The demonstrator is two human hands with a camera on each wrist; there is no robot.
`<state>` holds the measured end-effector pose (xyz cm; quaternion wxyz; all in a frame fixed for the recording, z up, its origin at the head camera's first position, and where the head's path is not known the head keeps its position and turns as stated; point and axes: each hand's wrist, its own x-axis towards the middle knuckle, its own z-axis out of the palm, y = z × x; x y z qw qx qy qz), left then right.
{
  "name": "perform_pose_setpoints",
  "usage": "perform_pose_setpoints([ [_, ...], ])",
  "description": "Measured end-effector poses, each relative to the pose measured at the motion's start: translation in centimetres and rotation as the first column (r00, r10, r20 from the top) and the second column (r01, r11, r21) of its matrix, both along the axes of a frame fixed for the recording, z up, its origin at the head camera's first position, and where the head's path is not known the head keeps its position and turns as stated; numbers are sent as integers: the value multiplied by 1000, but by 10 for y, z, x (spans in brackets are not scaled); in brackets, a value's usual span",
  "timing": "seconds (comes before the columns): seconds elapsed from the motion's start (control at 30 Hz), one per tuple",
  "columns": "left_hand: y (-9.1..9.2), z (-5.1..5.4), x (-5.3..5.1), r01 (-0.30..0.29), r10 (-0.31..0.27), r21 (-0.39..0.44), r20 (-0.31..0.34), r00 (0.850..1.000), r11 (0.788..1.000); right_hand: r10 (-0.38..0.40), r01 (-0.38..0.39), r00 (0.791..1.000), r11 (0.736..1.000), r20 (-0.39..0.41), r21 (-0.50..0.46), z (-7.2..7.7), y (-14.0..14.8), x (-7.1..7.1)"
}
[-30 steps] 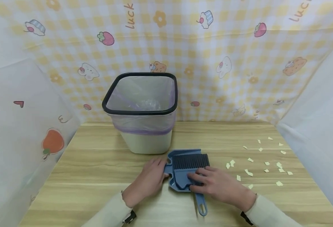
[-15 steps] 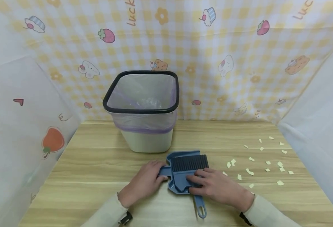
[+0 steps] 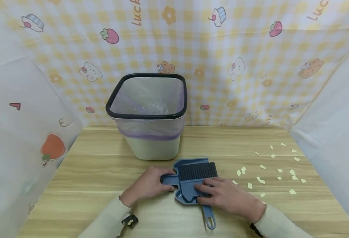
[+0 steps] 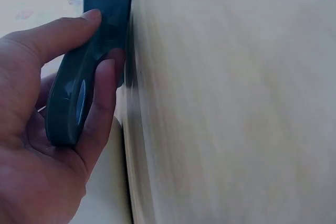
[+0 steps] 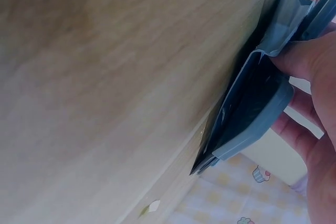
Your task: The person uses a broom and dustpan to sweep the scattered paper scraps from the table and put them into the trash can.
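A blue dustpan (image 3: 178,196) lies flat on the table, with a blue brush (image 3: 189,190) on top, its dark bristles toward the back and its handle toward the front. My left hand (image 3: 149,183) holds the dustpan's handle (image 3: 170,180) from the left. In the left wrist view that handle (image 4: 63,98) lies between the thumb and curled fingers of the left hand (image 4: 31,124). My right hand (image 3: 227,196) grips the brush near its handle, fingers bent over it. The right wrist view shows the right hand's (image 5: 320,93) thumb against the blue plastic; its full contact is partly hidden.
A bin (image 3: 155,148) with a black rim and a clear liner stands behind the dustpan. Several pale yellow paper scraps (image 3: 262,167) are scattered on the table's right side. A patterned cloth (image 3: 222,96) hangs along the back, with white sheets at both sides.
My left hand has slid left along the dustpan's handle, so more of the handle shows. The dustpan and brush sit slightly further left, and my right hand stays on the brush.
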<state>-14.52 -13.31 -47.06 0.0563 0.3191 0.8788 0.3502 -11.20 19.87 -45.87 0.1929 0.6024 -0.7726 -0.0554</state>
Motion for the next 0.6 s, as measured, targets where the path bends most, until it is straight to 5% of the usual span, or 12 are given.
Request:
perform_pose_setpoints([
  [0.2, -2, 1, -2, 34, -35, -11, -2, 999, 999, -9, 9, 1000, 1000, 23, 9, 0, 0, 0],
  [0.6, -3, 22, -10, 112, -110, -114, 28, 994, 987, -14, 15, 999, 1000, 52, -5, 2, -8, -1],
])
